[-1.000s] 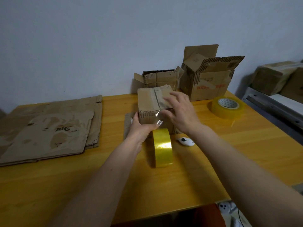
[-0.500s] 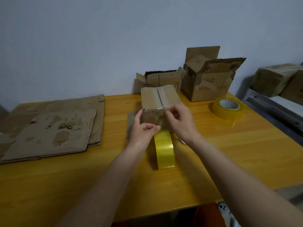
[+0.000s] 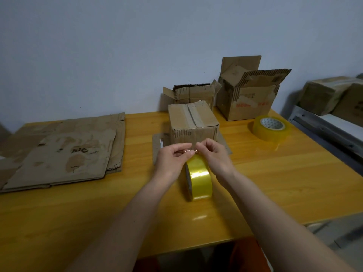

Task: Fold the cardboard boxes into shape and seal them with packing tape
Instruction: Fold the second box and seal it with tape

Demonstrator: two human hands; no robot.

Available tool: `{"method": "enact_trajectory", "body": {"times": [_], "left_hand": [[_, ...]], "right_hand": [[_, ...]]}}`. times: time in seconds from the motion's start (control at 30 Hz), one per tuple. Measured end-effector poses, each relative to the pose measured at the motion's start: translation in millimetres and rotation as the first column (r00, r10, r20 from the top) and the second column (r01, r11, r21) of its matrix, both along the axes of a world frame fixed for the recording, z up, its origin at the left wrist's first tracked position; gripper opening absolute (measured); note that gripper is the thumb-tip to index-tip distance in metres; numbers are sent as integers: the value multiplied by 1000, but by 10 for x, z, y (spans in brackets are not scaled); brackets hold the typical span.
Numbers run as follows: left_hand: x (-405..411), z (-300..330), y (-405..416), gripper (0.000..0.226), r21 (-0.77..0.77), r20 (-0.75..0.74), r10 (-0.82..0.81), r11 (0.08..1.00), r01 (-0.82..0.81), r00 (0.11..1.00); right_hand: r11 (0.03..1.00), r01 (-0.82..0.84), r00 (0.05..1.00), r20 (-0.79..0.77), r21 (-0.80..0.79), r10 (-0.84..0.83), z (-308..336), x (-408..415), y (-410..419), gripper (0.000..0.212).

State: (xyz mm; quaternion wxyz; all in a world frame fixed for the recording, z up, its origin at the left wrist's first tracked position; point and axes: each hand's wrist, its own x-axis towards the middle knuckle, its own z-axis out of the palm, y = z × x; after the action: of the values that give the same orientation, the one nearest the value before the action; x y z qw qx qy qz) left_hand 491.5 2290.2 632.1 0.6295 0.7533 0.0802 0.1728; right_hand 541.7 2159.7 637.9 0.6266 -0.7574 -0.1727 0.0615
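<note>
A small cardboard box stands on the wooden table, its top flaps folded down and a strip of tape along the seam. In front of it a roll of yellow packing tape stands on edge. Just above the roll, my left hand and my right hand meet, each pinching the thin clear free end of tape between thumb and fingertips. The tape end runs between the hands in front of the box's near face. Neither hand touches the box.
A stack of flattened cardboard boxes lies at the left. Two open boxes stand at the back by the wall. A second tape roll lies flat at the right. More boxes sit on a grey shelf beyond the table's right edge.
My right hand left the box top and came down to meet my left hand over the roll. Both now pinch the tape end. The small white object beside the roll is hidden.
</note>
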Motion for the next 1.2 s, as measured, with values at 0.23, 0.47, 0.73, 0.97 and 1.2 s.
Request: {"method": "enact_trajectory", "body": {"times": [0.23, 0.47, 0.73, 0.97, 1.2], "left_hand": [[-18, 161, -58, 9, 334, -44, 151, 934, -128, 988], [-24, 206, -134, 9, 485, -86, 209, 863, -143, 974], [-24, 111, -128, 13, 313, -27, 195, 933, -177, 980], [-53, 97, -113, 5, 318, -33, 150, 939, -132, 988], [5, 213, -325, 12, 320, 21, 159, 934, -157, 987]], "right_hand": [[986, 36, 978, 208, -161, -1, 7, -56, -50, 23], [966, 63, 975, 220, -252, -6, 36, -45, -77, 20], [971, 147, 917, 393, -191, -61, 96, -89, -157, 19], [946, 119, 935, 355, -303, -4, 85, -87, -137, 13], [971, 64, 972, 237, -229, -9, 220, -42, -362, 5]]}}
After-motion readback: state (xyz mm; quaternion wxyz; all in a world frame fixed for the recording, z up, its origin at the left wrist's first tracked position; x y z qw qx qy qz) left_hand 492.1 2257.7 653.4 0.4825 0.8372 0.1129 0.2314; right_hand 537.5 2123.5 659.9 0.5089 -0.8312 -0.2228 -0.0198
